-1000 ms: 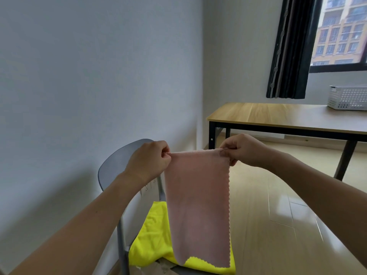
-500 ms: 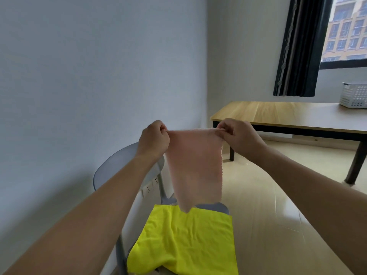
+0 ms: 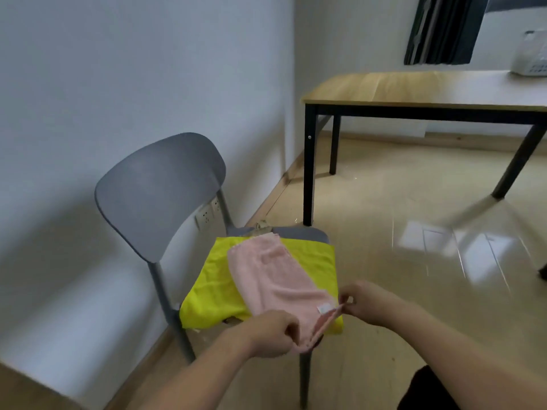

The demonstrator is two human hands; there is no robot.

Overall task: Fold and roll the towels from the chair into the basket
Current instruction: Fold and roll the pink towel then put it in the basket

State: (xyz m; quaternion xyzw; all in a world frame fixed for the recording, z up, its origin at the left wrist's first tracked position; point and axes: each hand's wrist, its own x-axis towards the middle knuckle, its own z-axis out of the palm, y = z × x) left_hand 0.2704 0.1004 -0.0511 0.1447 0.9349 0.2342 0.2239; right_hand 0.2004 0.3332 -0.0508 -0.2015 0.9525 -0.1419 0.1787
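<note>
A pink towel (image 3: 275, 276) lies stretched out on top of a yellow towel (image 3: 213, 288) on the seat of a grey chair (image 3: 159, 187). My left hand (image 3: 269, 332) pinches the towel's near left corner at the seat's front edge. My right hand (image 3: 367, 300) pinches the near right corner, beside a small white label. The towel's far end reaches toward the back of the seat. A white basket (image 3: 531, 56) stands on the wooden table (image 3: 414, 87) at the far right, blurred and partly cut off.
The chair stands against a pale wall with power sockets (image 3: 207, 214) behind it. The table has black legs (image 3: 309, 173) just beyond the chair. A dark curtain (image 3: 441, 28) hangs at the top right. Glossy wooden floor spreads to the right.
The pink towel hung in the air from both hands before. It has come down and now lies flat on the yellow towel, with both hands still gripping its near corners. My view has tilted downward.
</note>
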